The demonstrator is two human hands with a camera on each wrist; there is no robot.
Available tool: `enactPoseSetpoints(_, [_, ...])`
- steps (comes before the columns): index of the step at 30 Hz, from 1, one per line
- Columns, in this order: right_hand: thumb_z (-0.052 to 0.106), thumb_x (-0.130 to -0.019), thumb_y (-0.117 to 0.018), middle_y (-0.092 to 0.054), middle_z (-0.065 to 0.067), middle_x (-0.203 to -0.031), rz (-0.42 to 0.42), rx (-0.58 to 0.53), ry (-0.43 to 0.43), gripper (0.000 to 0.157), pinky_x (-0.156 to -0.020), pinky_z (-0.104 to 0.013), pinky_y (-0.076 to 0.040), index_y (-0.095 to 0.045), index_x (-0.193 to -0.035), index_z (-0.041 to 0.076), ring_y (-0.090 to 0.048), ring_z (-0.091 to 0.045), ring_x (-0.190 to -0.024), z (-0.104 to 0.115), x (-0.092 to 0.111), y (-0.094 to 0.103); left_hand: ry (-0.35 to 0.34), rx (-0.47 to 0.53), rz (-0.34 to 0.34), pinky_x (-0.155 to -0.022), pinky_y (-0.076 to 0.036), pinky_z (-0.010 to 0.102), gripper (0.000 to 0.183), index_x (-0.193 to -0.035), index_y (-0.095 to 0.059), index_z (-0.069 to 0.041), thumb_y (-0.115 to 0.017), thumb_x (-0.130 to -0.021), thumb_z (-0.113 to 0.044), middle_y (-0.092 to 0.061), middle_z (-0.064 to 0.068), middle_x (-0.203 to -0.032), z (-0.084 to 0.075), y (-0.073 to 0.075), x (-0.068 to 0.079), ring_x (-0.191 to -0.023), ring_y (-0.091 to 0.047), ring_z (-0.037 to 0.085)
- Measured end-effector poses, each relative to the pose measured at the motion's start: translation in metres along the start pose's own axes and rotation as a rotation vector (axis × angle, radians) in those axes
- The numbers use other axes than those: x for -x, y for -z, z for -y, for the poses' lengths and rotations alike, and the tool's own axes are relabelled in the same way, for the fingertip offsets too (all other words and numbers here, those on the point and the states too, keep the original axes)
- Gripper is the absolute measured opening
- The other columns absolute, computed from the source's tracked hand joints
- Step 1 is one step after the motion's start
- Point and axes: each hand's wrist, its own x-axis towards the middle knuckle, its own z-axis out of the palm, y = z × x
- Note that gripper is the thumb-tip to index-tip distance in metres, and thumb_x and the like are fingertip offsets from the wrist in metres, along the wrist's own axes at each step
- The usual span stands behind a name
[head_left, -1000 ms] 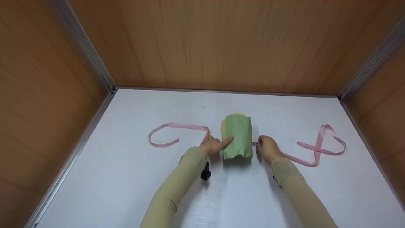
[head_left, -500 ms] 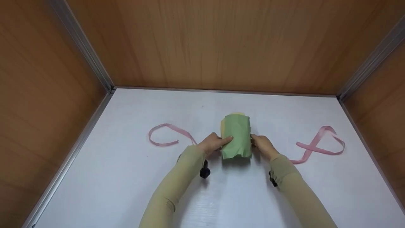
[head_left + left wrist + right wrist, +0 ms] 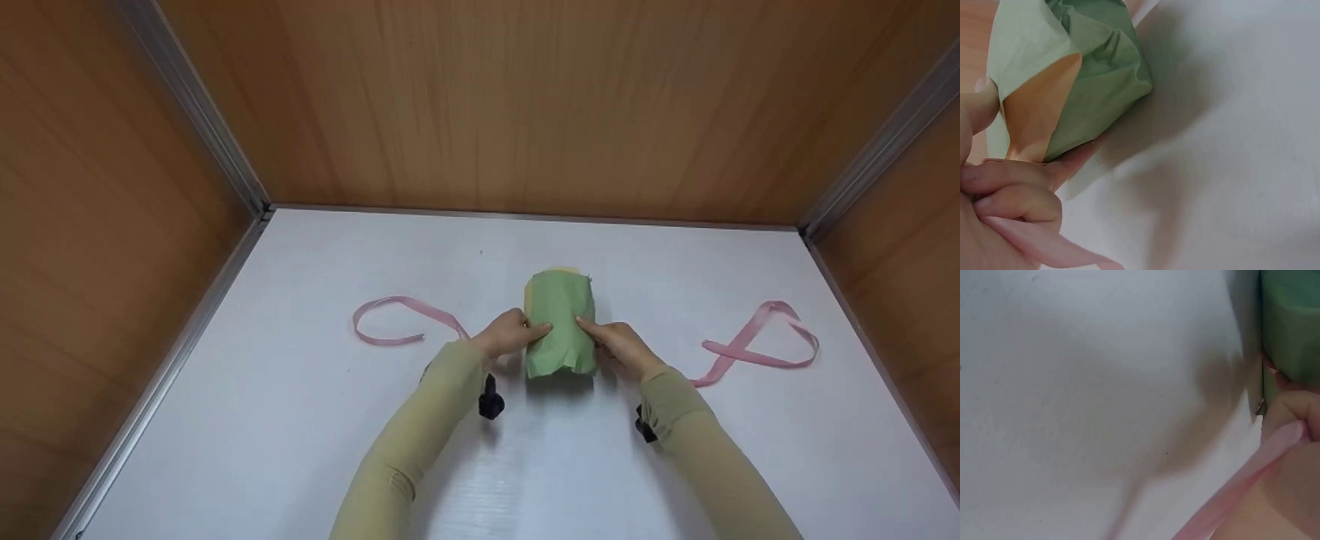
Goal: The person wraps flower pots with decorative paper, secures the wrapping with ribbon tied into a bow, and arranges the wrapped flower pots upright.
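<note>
A package wrapped in green paper, with a tan-yellow layer showing at its left and far edges, sits mid-table in the head view. My left hand grips its left side, thumb on top. In the left wrist view, folded green paper and a tan flap show at the near end; a pink ribbon trails from the curled fingers. On the opposite side my right hand holds the package, thumb on top. The ribbon passes through those fingers too. Where it runs beneath the package is hidden.
One ribbon tail curls on the white table at left, and the other tail loops at right. Wood-grain panels with metal edging close in the back and sides. A black device hangs at the left wrist.
The right hand has moved left from the ribbon beside the package to the package's side, its thumb now on top. Both ribbon tails have shifted a little. The package has hardly moved.
</note>
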Motion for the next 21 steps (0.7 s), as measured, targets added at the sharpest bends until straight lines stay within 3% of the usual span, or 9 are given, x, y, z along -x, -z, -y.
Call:
enactPoseSetpoints(9, [0.053,-0.089,-0.057,-0.046,0.007,-0.059,-0.016,0.1,-0.01,0.044,-0.062,-0.026,-0.037,-0.061,-0.067,0.015,-0.04,-0.011,-0.06,0.008,0.011,0.001,-0.032,0.041,0.024,-0.062,-0.037,0.025,0.03,-0.085,-0.052,-0.009,-0.055,-0.095,-0.037,-0.047,-0.002,-0.076,-0.003,-0.002,0.004,-0.07,-0.043,0.012])
enactPoseSetpoints(15, [0.054,-0.088,-0.058,-0.036,0.007,-0.055,-0.013,0.123,-0.023,0.048,-0.055,-0.025,-0.033,-0.05,-0.06,0.015,-0.031,-0.01,-0.053,0.009,0.024,0.007,-0.034,0.045,0.053,-0.072,-0.04,0.028,0.037,-0.101,-0.055,-0.002,-0.054,-0.095,-0.039,-0.051,0.001,-0.086,-0.009,-0.004,0.013,-0.08,-0.045,0.015])
enactPoseSetpoints(18, [0.052,-0.088,-0.059,-0.034,0.007,-0.052,0.002,0.134,-0.012,0.05,-0.051,-0.024,-0.031,-0.048,-0.056,0.015,-0.028,-0.009,-0.049,0.007,0.031,0.009,-0.045,0.002,0.083,-0.079,-0.042,0.031,0.044,-0.111,-0.054,0.001,-0.052,-0.095,-0.041,-0.054,0.004,-0.096,-0.011,-0.008,0.021,-0.087,-0.047,0.015])
enactPoseSetpoints(21, [0.051,-0.087,-0.06,-0.032,0.007,-0.052,0.012,0.156,-0.004,0.051,-0.05,-0.024,-0.03,-0.044,-0.054,0.016,-0.027,-0.008,-0.049,0.003,0.04,0.01,-0.056,-0.05,0.114,-0.08,-0.042,0.031,0.045,-0.111,-0.052,0.001,-0.051,-0.096,-0.042,-0.053,0.004,-0.095,-0.012,-0.012,0.028,-0.087,-0.047,0.015])
